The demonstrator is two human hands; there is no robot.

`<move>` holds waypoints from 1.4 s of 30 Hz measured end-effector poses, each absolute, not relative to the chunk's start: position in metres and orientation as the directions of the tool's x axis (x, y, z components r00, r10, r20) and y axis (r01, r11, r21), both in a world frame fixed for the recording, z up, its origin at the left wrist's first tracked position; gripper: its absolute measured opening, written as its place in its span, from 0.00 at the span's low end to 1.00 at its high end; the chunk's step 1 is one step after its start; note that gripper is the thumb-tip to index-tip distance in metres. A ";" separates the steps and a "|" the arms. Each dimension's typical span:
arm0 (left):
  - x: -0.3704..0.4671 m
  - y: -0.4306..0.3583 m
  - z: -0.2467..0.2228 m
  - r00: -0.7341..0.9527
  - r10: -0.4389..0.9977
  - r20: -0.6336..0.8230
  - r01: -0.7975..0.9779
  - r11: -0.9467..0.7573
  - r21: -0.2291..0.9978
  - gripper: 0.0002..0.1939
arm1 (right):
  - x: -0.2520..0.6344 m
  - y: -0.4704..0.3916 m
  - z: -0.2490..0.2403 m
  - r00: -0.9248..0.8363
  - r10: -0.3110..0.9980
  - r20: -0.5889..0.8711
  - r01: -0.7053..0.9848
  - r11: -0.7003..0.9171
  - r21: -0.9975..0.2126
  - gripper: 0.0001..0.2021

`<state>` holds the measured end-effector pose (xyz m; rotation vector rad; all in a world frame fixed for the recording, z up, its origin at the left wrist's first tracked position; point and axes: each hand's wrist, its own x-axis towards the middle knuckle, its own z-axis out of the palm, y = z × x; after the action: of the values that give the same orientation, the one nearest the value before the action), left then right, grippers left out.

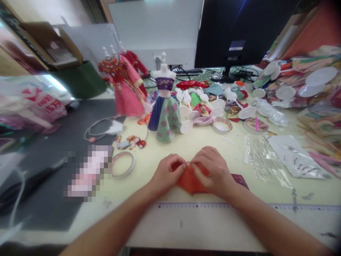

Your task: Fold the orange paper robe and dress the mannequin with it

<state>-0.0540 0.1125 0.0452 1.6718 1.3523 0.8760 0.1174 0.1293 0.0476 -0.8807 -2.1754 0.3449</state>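
An orange-red cloth piece (190,180) is held between both hands near the table's front middle. My left hand (169,170) pinches its upper left edge between thumb and fingers. My right hand (211,169) is closed on the upper right part, its fingertips close to those of my left hand. A tiny pale bit shows between the fingertips, too small to make out. Part of a dark purple patterned cloth (240,181) sticks out beyond my right wrist. Behind the hands stands a small mannequin (164,94) in a purple top and a blue and green flowered skirt.
A long ruler (197,206) lies along the front. Tape rolls (123,164) sit left and at the back right. Clear plastic bags (269,160) are on the right. Dressed mannequins (126,96), a cloth pile, a monitor (237,35) and a green bin (80,81) stand behind.
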 end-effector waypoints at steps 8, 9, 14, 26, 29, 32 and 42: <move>-0.052 0.112 0.046 0.223 0.967 0.126 0.517 -0.227 0.825 0.06 | 0.115 0.129 0.045 -0.551 0.682 0.480 0.502 0.731 -0.463 0.07; -0.052 0.112 0.045 0.234 0.961 0.151 0.530 -0.256 0.809 0.06 | 0.115 0.130 0.045 -0.549 0.684 0.481 0.498 0.730 -0.468 0.07; -0.052 0.111 0.042 0.272 0.933 0.236 0.569 -0.353 0.743 0.06 | 0.115 0.131 0.043 -0.561 0.681 0.471 0.484 0.731 -0.481 0.08; -0.051 0.111 0.042 0.279 0.931 0.236 0.568 -0.359 0.740 0.06 | 0.115 0.133 0.043 -0.555 0.699 0.451 0.453 0.709 -0.540 0.08; -0.051 0.111 0.042 0.277 0.933 0.229 0.561 -0.350 0.750 0.06 | 0.115 0.133 0.043 -0.547 0.714 0.437 0.456 0.692 -0.560 0.08; -0.052 0.111 0.044 0.269 0.941 0.204 0.558 -0.325 0.763 0.06 | 0.114 0.133 0.043 -0.531 0.733 0.424 0.467 0.671 -0.575 0.07; -0.052 0.112 0.047 0.209 0.976 0.066 0.513 -0.167 0.842 0.05 | 0.116 0.136 0.045 -0.455 0.812 0.365 0.487 0.570 -0.662 0.06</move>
<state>-0.0521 0.1118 0.0467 1.7852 1.3905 0.8393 0.1157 0.1356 0.0454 -1.0334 -2.1310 0.6252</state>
